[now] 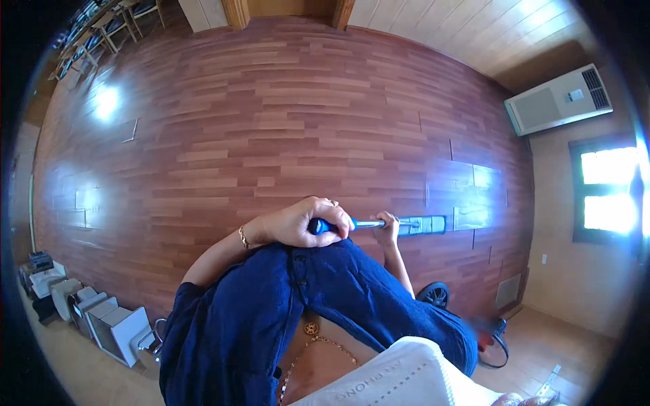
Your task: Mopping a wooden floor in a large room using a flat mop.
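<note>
A flat floor mop slants away to the right, its blue flat head (425, 225) down on the wood-patterned floor (284, 122). My left hand (306, 221) is wrapped round the blue grip (318, 226) at the top of the pole, close to my waist. Lower on the metal pole (367, 224), my right hand (386, 230) is closed round it. Part of the head's near end lies behind that hand and pole.
A white floor-standing air conditioner (560, 100) is by the right wall, near a bright window (609, 183). A black wheel (433, 295) sits close on my right. Boxes and appliances (115, 328) line the lower left. Wooden chairs (112, 30) stand far left.
</note>
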Tool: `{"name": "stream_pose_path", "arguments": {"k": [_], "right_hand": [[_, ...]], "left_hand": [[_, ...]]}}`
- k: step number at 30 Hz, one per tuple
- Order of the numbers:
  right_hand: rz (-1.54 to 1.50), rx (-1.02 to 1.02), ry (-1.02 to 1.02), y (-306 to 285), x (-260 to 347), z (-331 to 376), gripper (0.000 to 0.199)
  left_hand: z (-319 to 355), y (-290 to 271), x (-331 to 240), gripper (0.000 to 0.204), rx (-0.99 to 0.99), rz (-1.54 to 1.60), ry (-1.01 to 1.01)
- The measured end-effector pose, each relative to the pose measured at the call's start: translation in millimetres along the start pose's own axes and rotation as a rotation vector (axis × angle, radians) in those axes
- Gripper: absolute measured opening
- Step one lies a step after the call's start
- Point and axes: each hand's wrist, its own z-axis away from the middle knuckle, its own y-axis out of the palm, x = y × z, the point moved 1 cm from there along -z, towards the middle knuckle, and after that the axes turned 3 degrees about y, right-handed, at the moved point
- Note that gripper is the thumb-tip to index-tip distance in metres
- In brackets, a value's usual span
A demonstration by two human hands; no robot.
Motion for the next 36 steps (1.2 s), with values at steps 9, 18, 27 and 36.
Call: {"name": "stream_pose_path", "arguments": {"k": [9,18,27,36], "right_hand": [[-0.064,0.123,-0.035,14,-22,-48,0.026],[0.415,0.231,-0.222,50,16,-158,0.036],[-0.052,0.371,-0.729,135,136,-181,0.036],[-0.344,1.003,-0.866,183,257,-111,0.054]], "left_hand": [[-2,4,-7,0.015,-0.116,-0.041,0.016],[4,15,-10,0.015,-0.434,-0.459,0.090],[42,47,-53,0.015,-0.777,-0.977,0.060],[59,91,-96,0.022,-0.962,-1.401,0.002]]}}
